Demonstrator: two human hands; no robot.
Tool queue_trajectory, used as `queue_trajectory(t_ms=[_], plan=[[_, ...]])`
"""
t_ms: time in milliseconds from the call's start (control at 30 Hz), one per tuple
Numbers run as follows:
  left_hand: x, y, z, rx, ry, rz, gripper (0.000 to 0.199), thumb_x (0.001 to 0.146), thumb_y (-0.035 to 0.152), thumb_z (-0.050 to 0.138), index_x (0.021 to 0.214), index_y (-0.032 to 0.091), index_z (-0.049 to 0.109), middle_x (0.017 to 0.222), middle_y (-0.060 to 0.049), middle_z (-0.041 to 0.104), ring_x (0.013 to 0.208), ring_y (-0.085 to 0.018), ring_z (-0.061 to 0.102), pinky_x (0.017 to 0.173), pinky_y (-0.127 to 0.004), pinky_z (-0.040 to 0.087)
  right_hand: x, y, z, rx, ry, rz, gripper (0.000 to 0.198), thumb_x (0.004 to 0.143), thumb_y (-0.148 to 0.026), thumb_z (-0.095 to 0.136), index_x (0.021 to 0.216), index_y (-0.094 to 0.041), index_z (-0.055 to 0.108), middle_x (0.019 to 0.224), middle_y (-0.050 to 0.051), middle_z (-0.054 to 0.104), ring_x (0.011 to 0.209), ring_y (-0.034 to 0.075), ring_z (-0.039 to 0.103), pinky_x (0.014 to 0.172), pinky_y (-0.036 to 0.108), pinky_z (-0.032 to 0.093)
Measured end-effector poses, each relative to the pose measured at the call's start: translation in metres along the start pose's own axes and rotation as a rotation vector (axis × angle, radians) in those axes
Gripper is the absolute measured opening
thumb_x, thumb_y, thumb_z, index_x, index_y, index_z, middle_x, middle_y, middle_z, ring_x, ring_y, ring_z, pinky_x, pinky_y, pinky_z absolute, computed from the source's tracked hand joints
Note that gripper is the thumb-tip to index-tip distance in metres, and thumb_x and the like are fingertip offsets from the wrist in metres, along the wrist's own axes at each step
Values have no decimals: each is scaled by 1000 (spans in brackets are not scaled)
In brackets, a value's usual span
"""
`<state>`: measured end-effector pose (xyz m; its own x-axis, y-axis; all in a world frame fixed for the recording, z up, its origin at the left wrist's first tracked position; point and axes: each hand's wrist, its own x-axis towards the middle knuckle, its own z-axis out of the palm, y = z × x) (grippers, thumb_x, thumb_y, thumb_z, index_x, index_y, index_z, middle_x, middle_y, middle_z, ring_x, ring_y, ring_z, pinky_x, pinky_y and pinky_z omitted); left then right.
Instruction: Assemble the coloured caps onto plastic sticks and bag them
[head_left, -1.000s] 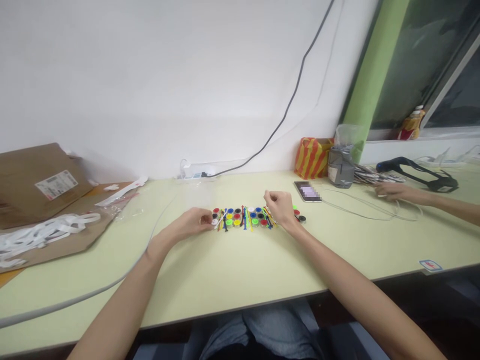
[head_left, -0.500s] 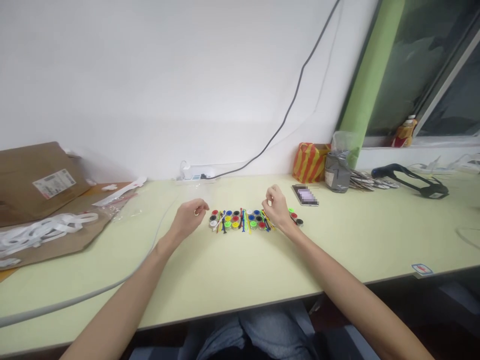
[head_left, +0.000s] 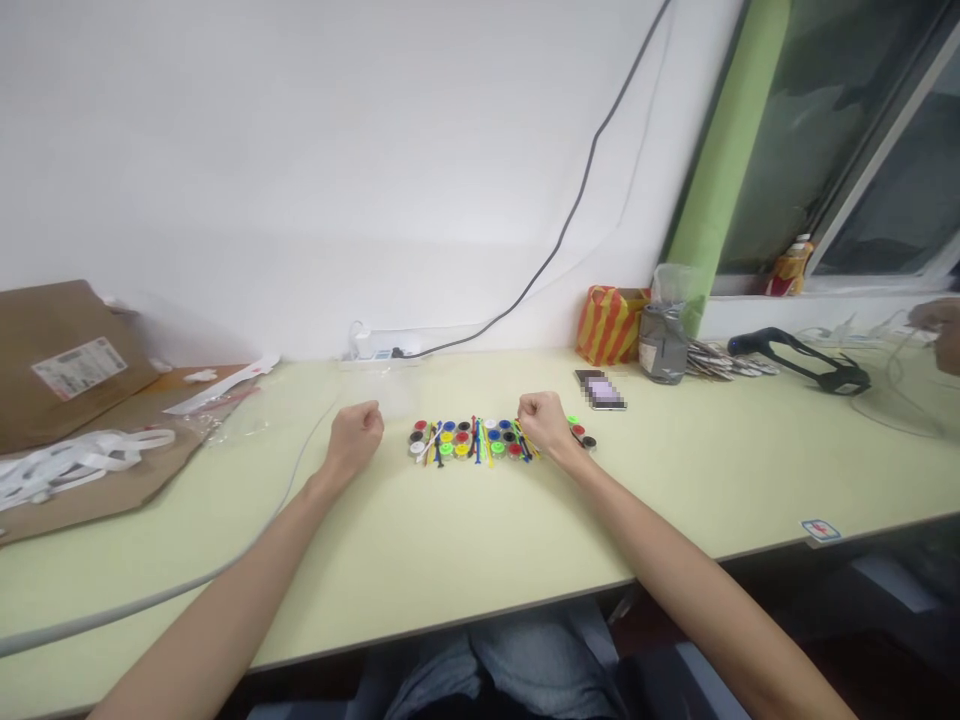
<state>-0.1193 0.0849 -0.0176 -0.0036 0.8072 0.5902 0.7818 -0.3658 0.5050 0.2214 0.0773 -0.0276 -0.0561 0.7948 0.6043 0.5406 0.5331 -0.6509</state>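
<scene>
My left hand (head_left: pixel 357 436) is curled into a fist over the table, just left of a wide cluster of small parts and apart from it. My right hand (head_left: pixel 544 424), also a fist, is over the right part of the cluster and hides some of it. Nothing shows in either fist. The cluster has round coloured discs (head_left: pixel 463 451) in red, blue, black, white, yellow and green, set in short columns. Between the columns lie bundles of thin coloured plastic sticks (head_left: pixel 477 441). Whether my right hand touches them I cannot tell.
A phone (head_left: pixel 602 391), a striped bag (head_left: pixel 609 328) and a grey pouch (head_left: pixel 663 346) are at the back right. A black frame-like device (head_left: pixel 799 360) lies beyond, near another person's hand (head_left: pixel 939 332). Brown packaging (head_left: pixel 67 360), white straps (head_left: pixel 82 462) and a grey cable (head_left: pixel 195 585) occupy the left.
Both my hands have closed tighter into fists. My left hand has drawn slightly away from the cluster. Another person's hand has come into view at the right edge. The view has shifted slightly.
</scene>
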Motion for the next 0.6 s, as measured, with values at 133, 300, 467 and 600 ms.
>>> queue_trajectory(t_ms=[133,300,467,600], plan=[[2,-8,3,4,-15,51,20,62,18,41,57,22,21,48,3,31,51,-13,32,53,-28,22,1,6,2,114,56,113,19,53,-12,38,54,-23,22,53,-6,19,51,9,20,50,26,14],[3,-12,2,25,-53,46,20,63,19,40,58,23,21,50,3,26,52,-13,30,55,-30,20,3,7,-2,216,117,193,24,53,-14,36,60,-24,16,58,-5,13,52,9,16,51,27,10],[4,-6,-2,66,-68,56,22,64,20,41,58,22,19,53,3,23,53,-13,27,56,-30,19,5,3,-9,247,118,172,26,53,-14,34,63,-24,13,60,-4,10,52,10,14,52,28,8],[4,-2,-1,121,-102,41,23,63,19,41,57,21,19,52,2,24,53,-13,28,57,-31,18,6,1,-14,131,108,151,27,51,-13,35,62,-23,13,61,-4,11,54,10,14,54,30,8]])
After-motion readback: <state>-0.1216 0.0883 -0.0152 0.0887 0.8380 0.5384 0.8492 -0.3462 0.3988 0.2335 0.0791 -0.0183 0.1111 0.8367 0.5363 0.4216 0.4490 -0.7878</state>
